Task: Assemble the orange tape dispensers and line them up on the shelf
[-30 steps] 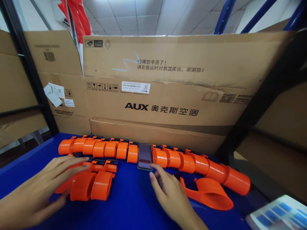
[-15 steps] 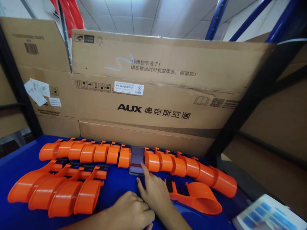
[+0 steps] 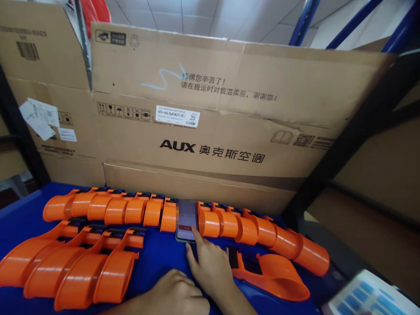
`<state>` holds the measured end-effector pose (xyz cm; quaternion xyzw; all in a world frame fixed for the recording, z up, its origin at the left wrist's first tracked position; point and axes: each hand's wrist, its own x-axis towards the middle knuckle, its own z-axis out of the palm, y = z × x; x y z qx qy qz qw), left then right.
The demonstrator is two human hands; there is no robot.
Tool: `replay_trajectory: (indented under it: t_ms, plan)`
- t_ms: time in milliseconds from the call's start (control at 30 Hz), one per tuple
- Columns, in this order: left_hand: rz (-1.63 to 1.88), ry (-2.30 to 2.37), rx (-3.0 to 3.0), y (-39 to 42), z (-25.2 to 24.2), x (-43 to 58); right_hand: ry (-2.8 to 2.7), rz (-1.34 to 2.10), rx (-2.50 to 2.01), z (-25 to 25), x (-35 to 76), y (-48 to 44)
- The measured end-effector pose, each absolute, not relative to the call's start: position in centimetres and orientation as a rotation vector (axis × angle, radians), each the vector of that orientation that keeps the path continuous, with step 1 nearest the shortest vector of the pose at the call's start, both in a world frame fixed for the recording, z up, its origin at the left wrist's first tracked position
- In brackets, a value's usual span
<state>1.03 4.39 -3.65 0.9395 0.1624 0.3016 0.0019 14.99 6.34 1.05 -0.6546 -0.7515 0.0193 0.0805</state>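
A smartphone leans at the back of the blue surface, between orange plastic cuff-shaped pieces. My right hand touches the lower part of its lit screen with the index fingertip. The thumb is stretched out, and the other fingers are partly curled. Lower down and to the left, my left hand is curled into a loose fist, with nothing seen in it. A single orange cuff piece with a dark strap lies on its side, right of my right hand.
A long row of orange cuffs runs along the back, continuing with more cuffs past the phone. Several larger ones stand front left. Behind rises a cardboard sheet. A white and blue printed item sits at lower right.
The view has shifted slightly closer and lower. The index finger stays at the phone screen, where a dialog-like light panel now shows above the red bar. My left hand remains curled.
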Motion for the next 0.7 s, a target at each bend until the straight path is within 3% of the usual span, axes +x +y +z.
replay_trajectory:
  t_ms: [700]
  plan:
    - [1.166,0.394,2.901,4.27,-3.46,0.69,-2.244,0.080,-1.976,1.21,14.78,6.16]
